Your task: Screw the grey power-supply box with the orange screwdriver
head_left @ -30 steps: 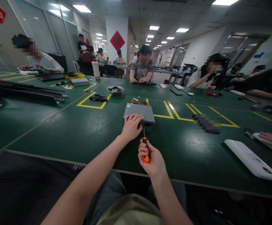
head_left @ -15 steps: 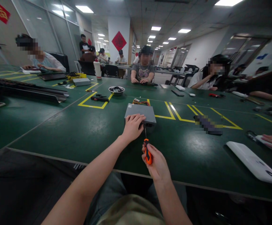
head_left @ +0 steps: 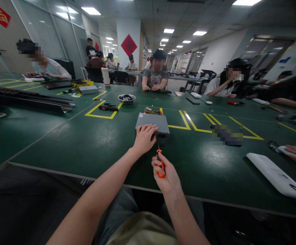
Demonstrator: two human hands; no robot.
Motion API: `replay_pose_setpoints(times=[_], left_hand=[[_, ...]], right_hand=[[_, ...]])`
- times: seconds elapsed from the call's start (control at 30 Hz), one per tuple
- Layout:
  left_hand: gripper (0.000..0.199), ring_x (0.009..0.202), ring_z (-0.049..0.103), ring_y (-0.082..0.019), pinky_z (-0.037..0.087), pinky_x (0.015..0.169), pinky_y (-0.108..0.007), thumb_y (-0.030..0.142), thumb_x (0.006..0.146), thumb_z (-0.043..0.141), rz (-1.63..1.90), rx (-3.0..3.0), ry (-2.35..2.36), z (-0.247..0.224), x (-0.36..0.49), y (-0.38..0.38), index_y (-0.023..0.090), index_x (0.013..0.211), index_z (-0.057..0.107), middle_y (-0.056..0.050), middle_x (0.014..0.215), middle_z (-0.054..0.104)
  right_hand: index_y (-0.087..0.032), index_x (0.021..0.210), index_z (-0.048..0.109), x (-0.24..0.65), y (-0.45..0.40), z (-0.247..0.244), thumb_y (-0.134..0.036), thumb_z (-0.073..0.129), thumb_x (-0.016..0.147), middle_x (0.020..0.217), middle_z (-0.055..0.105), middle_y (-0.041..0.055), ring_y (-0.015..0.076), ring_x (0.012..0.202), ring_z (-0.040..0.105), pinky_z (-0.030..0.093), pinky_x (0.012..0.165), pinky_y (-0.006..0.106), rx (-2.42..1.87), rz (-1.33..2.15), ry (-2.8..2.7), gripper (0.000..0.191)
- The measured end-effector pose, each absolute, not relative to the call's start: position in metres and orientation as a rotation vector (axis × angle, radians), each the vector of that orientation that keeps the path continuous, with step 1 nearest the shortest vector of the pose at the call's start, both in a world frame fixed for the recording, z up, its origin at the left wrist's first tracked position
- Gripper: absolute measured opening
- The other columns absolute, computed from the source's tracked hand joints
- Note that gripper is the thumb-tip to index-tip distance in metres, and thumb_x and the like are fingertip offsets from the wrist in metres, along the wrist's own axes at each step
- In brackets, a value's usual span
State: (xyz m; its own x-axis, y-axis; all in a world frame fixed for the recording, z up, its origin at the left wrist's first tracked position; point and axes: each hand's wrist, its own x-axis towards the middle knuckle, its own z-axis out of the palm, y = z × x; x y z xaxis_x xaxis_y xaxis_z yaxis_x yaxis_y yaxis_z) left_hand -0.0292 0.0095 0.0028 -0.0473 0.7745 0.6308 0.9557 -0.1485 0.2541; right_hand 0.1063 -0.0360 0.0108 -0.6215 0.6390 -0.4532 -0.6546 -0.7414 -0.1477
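Note:
A grey metal computer power supply (head_left: 151, 119) lies on the green table in front of me. A bundle of coloured wires (head_left: 153, 111) comes out of its far side. My left hand (head_left: 145, 137) grips its near left part, fingers over the top and thumb at the front face. In my right hand (head_left: 164, 170) is an orange and black screwdriver (head_left: 160, 166), its handle wrapped by my fingers. The shaft points away from me to the near face of the power supply, below the socket. Where exactly the tip sits is too small to tell.
Beyond the power supply stands a metal bowl (head_left: 126, 99) with small dark parts. A black tool (head_left: 108, 107) lies left of it. To the right is a white device (head_left: 277, 175) at the table edge. Metal rails (head_left: 30, 98) lie far left. Several people sit around the table.
My right fingers have shifted around the screwdriver handle and now cover more of it; the handle has turned. My left hand and the power supply stay put.

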Motion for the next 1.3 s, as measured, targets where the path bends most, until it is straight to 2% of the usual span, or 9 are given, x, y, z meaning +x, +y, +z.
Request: replay_pose_setpoints(times=[0.2, 0.37, 0.6, 0.87, 1.3], left_hand=[[0.033, 0.116, 0.042, -0.019, 0.026, 0.097, -0.039, 0.018, 0.08, 0.046, -0.97, -1.964, -1.854, 0.003, -0.029, 0.01, 0.025, 0.112, 0.053, 0.0, 0.122, 0.055], [0.033, 0.116, 0.042, -0.019, 0.026, 0.096, -0.038, 0.018, 0.08, 0.047, -0.976, -1.96, -1.844, 0.002, -0.029, 0.01, 0.026, 0.111, 0.053, 0.001, 0.122, 0.055], [0.032, 0.115, 0.043, -0.019, 0.027, 0.096, -0.038, 0.02, 0.08, 0.049, -0.988, -1.942, -1.832, 0.0, -0.029, 0.012, 0.027, 0.11, 0.053, 0.002, 0.121, 0.056], [0.03, 0.114, 0.044, -0.018, 0.027, 0.095, -0.038, 0.021, 0.08, 0.05, -1.005, -1.938, -1.827, 0.0, -0.03, 0.012, 0.027, 0.11, 0.053, 0.001, 0.12, 0.057], [0.028, 0.115, 0.044, -0.019, 0.028, 0.094, -0.038, 0.022, 0.083, 0.048, -0.945, -1.938, -1.833, 0.002, -0.03, 0.012, 0.027, 0.11, 0.053, 0.0, 0.12, 0.056]], right_hand=[[-0.016, 0.083, 0.042, 0.112, -0.034, 0.006, -0.028, 0.03, 0.092, 0.064, 0.039, -0.0055, -0.0003, 0.037, 0.037, 0.027, 0.025, 0.007, -0.394, 2.473, 0.229, 0.019], [-0.016, 0.082, 0.04, 0.114, -0.03, -0.004, -0.027, 0.03, 0.092, 0.062, 0.035, -0.0068, -0.0003, 0.035, 0.035, 0.028, 0.026, 0.009, -0.233, 2.503, 0.236, 0.018], [-0.017, 0.083, 0.041, 0.109, -0.03, 0.0, -0.023, 0.034, 0.091, 0.064, 0.039, -0.0055, -0.0001, 0.037, 0.037, 0.026, 0.025, 0.008, -0.434, 2.463, 0.16, 0.012], [-0.014, 0.089, 0.044, 0.109, -0.032, 0.003, -0.026, 0.031, 0.092, 0.067, 0.042, -0.0032, 0.0004, 0.042, 0.041, 0.036, 0.032, 0.007, -0.349, 2.48, 0.242, 0.018], [-0.012, 0.088, 0.046, 0.113, -0.032, 0.004, -0.026, 0.033, 0.092, 0.066, 0.041, -0.0032, -0.0003, 0.042, 0.037, 0.033, 0.03, 0.006, -0.474, 2.451, 0.05, 0.02]])
